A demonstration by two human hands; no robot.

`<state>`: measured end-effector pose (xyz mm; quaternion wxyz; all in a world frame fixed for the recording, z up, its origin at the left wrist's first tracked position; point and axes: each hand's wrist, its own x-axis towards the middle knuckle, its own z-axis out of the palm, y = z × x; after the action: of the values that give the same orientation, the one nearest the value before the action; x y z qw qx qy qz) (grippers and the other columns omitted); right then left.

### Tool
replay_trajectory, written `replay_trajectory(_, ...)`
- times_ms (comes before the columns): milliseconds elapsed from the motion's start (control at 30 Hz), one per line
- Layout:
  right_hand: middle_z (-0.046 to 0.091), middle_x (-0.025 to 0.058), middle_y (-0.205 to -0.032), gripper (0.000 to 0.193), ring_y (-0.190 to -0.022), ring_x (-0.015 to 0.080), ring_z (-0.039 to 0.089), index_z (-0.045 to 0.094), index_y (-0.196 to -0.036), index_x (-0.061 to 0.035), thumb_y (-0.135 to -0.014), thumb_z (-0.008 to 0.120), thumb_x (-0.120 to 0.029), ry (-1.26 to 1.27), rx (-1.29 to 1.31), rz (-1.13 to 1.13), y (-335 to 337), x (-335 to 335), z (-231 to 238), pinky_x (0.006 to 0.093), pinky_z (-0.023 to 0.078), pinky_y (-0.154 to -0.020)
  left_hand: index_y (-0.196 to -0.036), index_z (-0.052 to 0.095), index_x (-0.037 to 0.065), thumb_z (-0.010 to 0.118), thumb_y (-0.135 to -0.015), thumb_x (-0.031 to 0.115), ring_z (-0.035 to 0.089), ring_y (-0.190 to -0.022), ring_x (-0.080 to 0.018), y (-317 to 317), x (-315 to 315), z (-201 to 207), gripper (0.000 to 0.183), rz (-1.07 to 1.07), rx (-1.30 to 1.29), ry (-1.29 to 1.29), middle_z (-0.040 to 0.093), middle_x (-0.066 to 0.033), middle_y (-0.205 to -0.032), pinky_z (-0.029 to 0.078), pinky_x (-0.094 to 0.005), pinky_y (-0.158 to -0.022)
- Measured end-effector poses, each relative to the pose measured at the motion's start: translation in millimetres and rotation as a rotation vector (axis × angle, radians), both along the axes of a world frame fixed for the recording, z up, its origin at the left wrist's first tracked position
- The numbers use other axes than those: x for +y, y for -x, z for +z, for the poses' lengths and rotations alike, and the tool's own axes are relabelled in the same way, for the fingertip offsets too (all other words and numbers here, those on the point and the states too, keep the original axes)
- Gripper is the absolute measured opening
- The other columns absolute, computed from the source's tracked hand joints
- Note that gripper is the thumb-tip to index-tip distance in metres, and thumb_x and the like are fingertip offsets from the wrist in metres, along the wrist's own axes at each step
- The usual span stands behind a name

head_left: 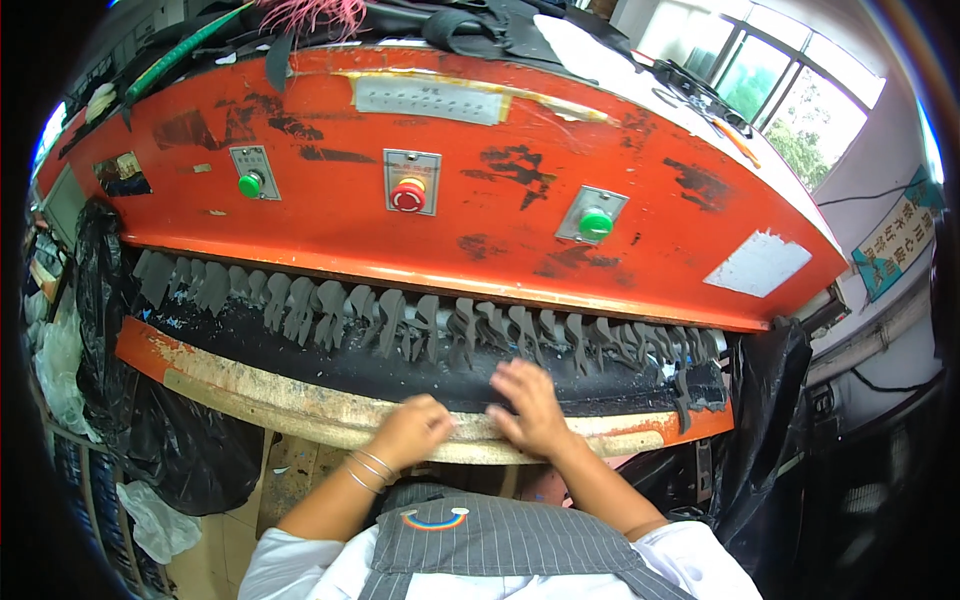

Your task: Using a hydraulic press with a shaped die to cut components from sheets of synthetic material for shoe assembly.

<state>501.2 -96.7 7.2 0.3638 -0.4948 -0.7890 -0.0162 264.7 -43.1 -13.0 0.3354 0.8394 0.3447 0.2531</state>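
Note:
My left hand [415, 432], with thin bracelets on its wrist, is curled closed at the pale worn front ledge [330, 405] of the machine. Whatever its fingers hold, if anything, is hidden. My right hand [532, 410] reaches over the same ledge, fingers apart and slightly smeared, with nothing seen in it. Beyond both hands lies a black bed [400, 377] sprinkled with small scraps. Along its back a row of dark grey cut fabric-like pieces [383, 320] hangs beneath the orange machine body. One strip [683, 400] hangs over the right end.
The orange panel [330, 190] carries two green buttons [250, 185] and a red knob [408, 195]. Black material [480, 35], pink strands [310, 15] and scissors [695, 95] lie on top. Black plastic bags [190, 445] hang at the left; another black bag [770, 400] hangs at the right.

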Motion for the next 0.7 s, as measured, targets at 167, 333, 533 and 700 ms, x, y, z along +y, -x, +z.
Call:
replay_trajectory(167,0.056,0.0131,-0.121,0.052,-0.115,0.0330,0.050,0.057,-0.120,-0.0094,-0.078,0.072,-0.036,0.195,-0.088,-0.102,-29,-89,-2,0.0459,0.039,-0.095,-0.075,0.066,0.013,0.064,-0.083,0.031,0.061,-0.077,-0.0255,-43,-57,18,0.021,-0.015,0.147,-0.420,0.061,-0.0048,-0.079,0.050,-0.0378,-0.068)
replay_trajectory(333,0.059,0.0095,-0.109,0.057,-0.102,0.0308,0.053,0.061,-0.114,-0.0105,-0.071,0.075,-0.046,0.270,-0.245,-0.410,-76,-137,-5,0.0432,0.039,-0.091,-0.072,0.066,0.014,0.063,-0.081,0.035,0.060,-0.076,-0.0233,-50,-69,16,0.023,0.109,0.269,-0.552,0.059,-0.0039,-0.074,0.049,-0.0370,-0.068)
replay_trajectory(533,0.061,0.0096,-0.101,0.058,-0.101,0.0313,0.056,0.065,-0.107,-0.0115,-0.061,0.081,-0.043,0.241,-0.198,-0.475,-76,-138,-7,0.0422,0.041,-0.093,-0.073,0.067,0.012,0.062,-0.081,0.030,0.059,-0.077,-0.0272,-55,-88,9,0.020,0.360,0.228,-0.567,0.060,-0.0060,-0.075,0.045,-0.0404,-0.072)
replay_trajectory(700,0.060,0.0095,-0.101,0.058,-0.103,0.0302,0.056,0.065,-0.108,-0.0125,-0.062,0.082,-0.044,0.295,-0.205,-0.513,-78,-138,-16,0.0412,0.041,-0.093,-0.072,0.067,0.010,0.060,-0.083,0.030,0.058,-0.079,-0.0283,-60,-93,-7,0.023,0.434,0.185,-0.611,0.060,-0.0084,-0.075,0.042,-0.0421,-0.077)
